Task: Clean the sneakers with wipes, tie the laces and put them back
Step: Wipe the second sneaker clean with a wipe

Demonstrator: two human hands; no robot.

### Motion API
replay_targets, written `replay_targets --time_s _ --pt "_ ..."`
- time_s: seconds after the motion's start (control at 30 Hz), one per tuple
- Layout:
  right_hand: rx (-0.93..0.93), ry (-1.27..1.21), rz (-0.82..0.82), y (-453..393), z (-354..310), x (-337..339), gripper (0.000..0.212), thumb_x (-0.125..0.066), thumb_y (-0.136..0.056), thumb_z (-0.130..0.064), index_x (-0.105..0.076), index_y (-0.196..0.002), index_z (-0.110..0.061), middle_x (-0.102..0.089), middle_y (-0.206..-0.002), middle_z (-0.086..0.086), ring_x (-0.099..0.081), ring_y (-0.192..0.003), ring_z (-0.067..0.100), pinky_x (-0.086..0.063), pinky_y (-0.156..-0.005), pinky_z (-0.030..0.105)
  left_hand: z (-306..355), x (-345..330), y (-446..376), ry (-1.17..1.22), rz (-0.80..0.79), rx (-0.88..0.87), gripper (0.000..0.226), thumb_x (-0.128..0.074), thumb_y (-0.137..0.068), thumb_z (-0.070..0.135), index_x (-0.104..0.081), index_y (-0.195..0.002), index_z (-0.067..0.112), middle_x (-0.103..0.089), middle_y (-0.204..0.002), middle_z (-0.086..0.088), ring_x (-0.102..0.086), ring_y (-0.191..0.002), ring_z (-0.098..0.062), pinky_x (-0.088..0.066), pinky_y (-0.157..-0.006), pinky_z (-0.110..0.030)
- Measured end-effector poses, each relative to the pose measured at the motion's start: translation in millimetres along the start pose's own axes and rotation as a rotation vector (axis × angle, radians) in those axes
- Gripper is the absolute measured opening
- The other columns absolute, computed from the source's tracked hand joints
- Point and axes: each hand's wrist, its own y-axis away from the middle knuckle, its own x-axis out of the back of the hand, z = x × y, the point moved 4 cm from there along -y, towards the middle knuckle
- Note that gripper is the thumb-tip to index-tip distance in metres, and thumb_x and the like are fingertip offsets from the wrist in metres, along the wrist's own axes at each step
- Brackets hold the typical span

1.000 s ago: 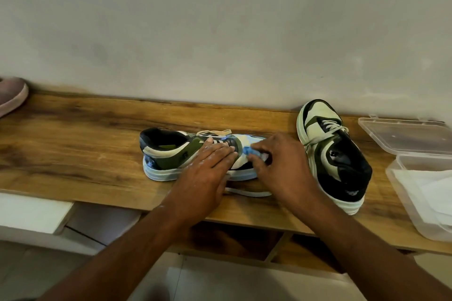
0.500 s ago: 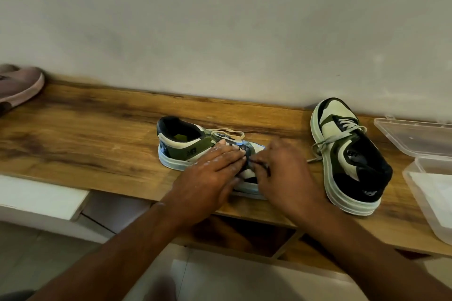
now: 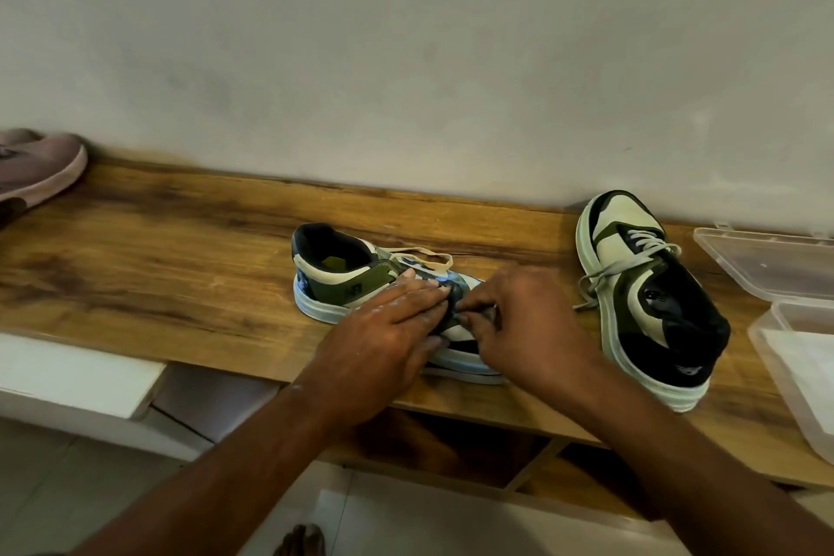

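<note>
Sneaker (image 3: 343, 280), olive, cream and black, lies on the wooden shelf (image 3: 171, 257), toward its front edge and about midway along, heel pointing left. Left hand (image 3: 383, 330) laid flat over the shoe's middle, fingers straight and together, pressing down on the upper. Right hand (image 3: 519, 325) just beside it, over the toe half; its fingers curl inward and the tips pinch something small and dark at the lace area. Whether that is a wipe or a lace end cannot be told. A loose loop of cream lace (image 3: 428, 257) rests behind the shoe on the wood.

Second sneaker (image 3: 645, 298) stands well apart toward the right end, toe near the back wall, heel toward the front edge, laces threaded. Clear plastic box (image 3: 789, 357) at the far right end, its lid (image 3: 767, 262) open behind it, white wipes (image 3: 808, 357) inside. A pinkish shoe (image 3: 36, 167) sits at the left end.
</note>
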Motion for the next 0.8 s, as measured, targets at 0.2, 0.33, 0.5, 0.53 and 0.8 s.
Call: replay_targets --time_s 0.2,0.33,0.5,0.53,0.8 --pt "-0.093 0.186 0.149 -5 23 18 0.012 -0.07 -0.089 -0.023 -0.082 -0.088 -0.023 -0.068 -0.082 -0.002 -0.061 -0.072 0.017 -0.055 -0.068 0.035 -6 -4 1 0.087 -0.032 0.023 0.043 -0.071 -0.095 0.033 -0.071 -0.129 0.007 -0.069 -0.135 -0.007 -0.062 -0.13 -0.023 -0.05 -0.11 -0.048" --pt "-0.031 0.103 0.122 -4 2 -7 0.014 -0.067 -0.094 -0.025 -0.081 -0.096 -0.027 -0.067 -0.086 -0.004 -0.06 -0.076 0.014 -0.047 -0.066 0.029 -2 -1 -1 0.05 0.0 -0.001 0.042 -0.06 -0.096 0.034 -0.074 -0.125 0.007 -0.071 -0.13 -0.008 -0.064 -0.125 -0.024 -0.051 -0.109 -0.046" --pt "-0.052 0.029 -0.075 -4 6 15 0.007 -0.079 -0.085 -0.028 -0.083 -0.089 -0.033 -0.075 -0.085 -0.013 -0.064 -0.075 0.005 -0.055 -0.068 0.028 -5 -5 1 0.077 -0.02 0.023 0.039 -0.066 -0.097 0.032 -0.073 -0.127 0.007 -0.07 -0.133 -0.008 -0.062 -0.129 -0.026 -0.051 -0.108 -0.049" --pt "-0.068 0.088 -0.05 -5 13 20 0.006 -0.078 -0.084 -0.03 -0.082 -0.088 -0.033 -0.074 -0.086 -0.012 -0.065 -0.076 0.008 -0.057 -0.069 0.032 -6 -5 1 0.09 -0.027 0.028 0.039 -0.069 -0.096 0.032 -0.073 -0.127 0.007 -0.07 -0.133 -0.008 -0.062 -0.13 -0.025 -0.05 -0.109 -0.049" --pt "0.005 0.19 0.094 -4 -7 -7 0.015 -0.064 -0.096 -0.028 -0.079 -0.097 -0.03 -0.064 -0.087 -0.005 -0.058 -0.078 0.015 -0.049 -0.064 0.032 -3 0 -1 0.085 -0.009 -0.006 0.034 -0.073 -0.093 0.027 -0.076 -0.121 0.008 -0.073 -0.125 -0.009 -0.067 -0.121 -0.024 -0.051 -0.109 -0.046"
